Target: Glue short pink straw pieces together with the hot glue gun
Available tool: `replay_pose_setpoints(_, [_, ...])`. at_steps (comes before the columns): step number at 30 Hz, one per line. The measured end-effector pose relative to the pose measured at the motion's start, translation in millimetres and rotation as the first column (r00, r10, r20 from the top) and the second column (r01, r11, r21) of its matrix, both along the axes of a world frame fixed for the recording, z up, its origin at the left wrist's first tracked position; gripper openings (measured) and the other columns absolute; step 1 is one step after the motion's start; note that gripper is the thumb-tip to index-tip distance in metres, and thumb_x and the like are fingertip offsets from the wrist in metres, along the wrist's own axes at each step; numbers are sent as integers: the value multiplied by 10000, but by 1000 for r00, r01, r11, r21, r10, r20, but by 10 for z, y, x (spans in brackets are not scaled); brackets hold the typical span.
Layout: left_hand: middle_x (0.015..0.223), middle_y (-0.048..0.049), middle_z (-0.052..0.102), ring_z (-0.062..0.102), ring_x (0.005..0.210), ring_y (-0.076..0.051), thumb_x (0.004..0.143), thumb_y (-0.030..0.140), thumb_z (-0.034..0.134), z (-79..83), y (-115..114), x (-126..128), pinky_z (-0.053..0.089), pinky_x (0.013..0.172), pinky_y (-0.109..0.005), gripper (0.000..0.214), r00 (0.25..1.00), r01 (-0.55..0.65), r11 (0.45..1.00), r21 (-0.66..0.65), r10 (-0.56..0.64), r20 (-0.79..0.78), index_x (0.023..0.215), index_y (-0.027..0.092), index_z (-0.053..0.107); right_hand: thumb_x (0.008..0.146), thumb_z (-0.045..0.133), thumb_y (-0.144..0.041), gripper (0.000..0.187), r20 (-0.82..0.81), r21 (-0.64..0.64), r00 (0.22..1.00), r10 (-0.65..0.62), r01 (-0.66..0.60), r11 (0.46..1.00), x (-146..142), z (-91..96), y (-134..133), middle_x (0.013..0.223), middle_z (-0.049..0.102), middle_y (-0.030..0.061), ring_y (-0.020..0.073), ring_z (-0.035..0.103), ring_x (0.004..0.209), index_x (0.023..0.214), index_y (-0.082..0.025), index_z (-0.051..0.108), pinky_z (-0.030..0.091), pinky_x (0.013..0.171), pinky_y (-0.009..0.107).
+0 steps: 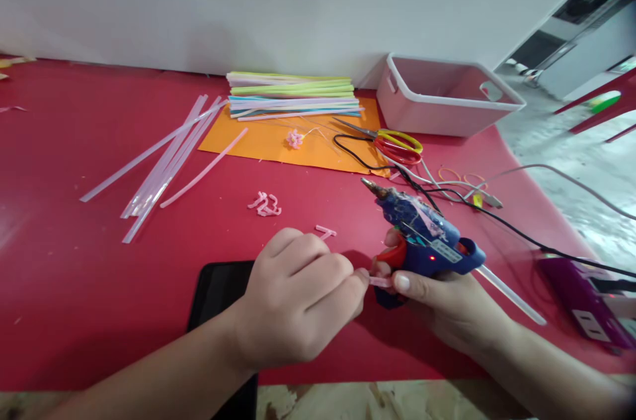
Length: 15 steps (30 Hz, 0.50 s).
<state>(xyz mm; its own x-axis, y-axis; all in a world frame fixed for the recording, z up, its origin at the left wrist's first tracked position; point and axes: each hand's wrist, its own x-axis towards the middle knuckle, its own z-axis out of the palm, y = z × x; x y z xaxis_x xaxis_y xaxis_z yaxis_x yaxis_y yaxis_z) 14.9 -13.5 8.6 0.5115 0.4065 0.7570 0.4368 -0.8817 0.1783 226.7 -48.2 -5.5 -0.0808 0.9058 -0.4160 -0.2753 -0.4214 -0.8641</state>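
My right hand (447, 304) is wrapped round a blue hot glue gun (422, 238), its nozzle pointing up and to the left and a small red light lit. A clear glue stick (514, 297) juts from its back. Between that hand's thumb and my left hand's fingertips stretches a short pink pipe cleaner piece (380, 281). My left hand (305, 294) is closed, pinching the piece's left end; its fingertips are partly hidden. Just beyond it lie another bent pink piece (326, 232) and a little heap of curled pink pieces (265, 205).
Glue sticks (166, 168) and a long pink pipe cleaner (203, 168) lie left. Pipe cleaner bundles (293, 95) and a pink flower (295, 138) rest on an orange sheet (238, 142). Scissors (397, 145), cables, a pink bin (442, 108), a purple power strip (581, 301) and a phone (218, 287) surround.
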Motion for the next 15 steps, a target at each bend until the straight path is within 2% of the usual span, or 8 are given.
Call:
replay_pose_setpoints(2, [670,6,698,555,614,-154,795,118,740,-16,6,18,406,605,-331,90,1000,15,999,-52,-14,16,791,169,666,566,926,-354,391,22,-1,1000,-15,15,1000,-1,19,22,783,753,18,157,717,712,859,-210,711,620,743,294])
replay_pose_setpoints(4, [727,-12,698,580,662,-157,805,127,724,-20,16,31,443,640,-327,79,996,54,982,-179,-39,84,846,167,670,566,927,-350,387,29,13,1000,-8,8,1000,-5,56,43,751,732,6,143,705,698,838,-205,693,612,706,267])
replay_pose_setpoints(6, [848,-50,698,624,771,-169,813,148,693,-7,29,33,498,712,-327,151,981,123,916,-383,-54,186,963,150,670,585,919,-339,387,2,49,1000,9,-9,999,-8,96,62,717,714,-9,138,691,666,852,-212,669,605,653,260])
replay_pose_setpoints(8, [938,-74,679,637,833,-170,823,150,638,14,40,26,529,719,-301,219,967,204,773,-600,-61,249,1040,138,660,611,906,-314,400,-45,89,999,23,-19,996,-8,125,78,694,705,-24,135,680,640,901,-235,642,585,590,245])
replay_pose_setpoints(10, [886,-52,657,603,707,-125,860,155,593,29,46,20,498,582,-227,176,954,276,610,-743,-77,291,1014,153,679,623,900,-297,415,-75,105,996,40,-32,994,-5,135,86,690,704,-29,129,671,624,928,-249,621,563,556,230])
replay_pose_setpoints(12, [797,-31,642,538,580,-93,901,199,581,29,46,25,433,477,-187,137,941,331,436,-837,-85,328,959,157,697,616,902,-313,422,-71,109,996,51,-44,993,1,123,86,684,694,-26,129,660,610,921,-245,619,553,552,237])
replay_pose_setpoints(14, [758,-32,661,525,536,-85,926,241,579,20,42,38,415,449,-176,148,922,386,268,-883,-92,375,929,151,696,611,901,-345,419,-47,109,996,70,-65,992,12,91,76,681,676,-24,133,649,615,910,-234,629,554,576,255])
replay_pose_setpoints(15, [763,-39,682,540,536,-88,931,251,582,16,40,45,421,450,-176,152,913,407,202,-891,-98,395,921,149,694,616,897,-355,410,-37,107,996,86,-82,991,19,71,68,683,668,-22,133,645,626,904,-228,635,554,593,261])
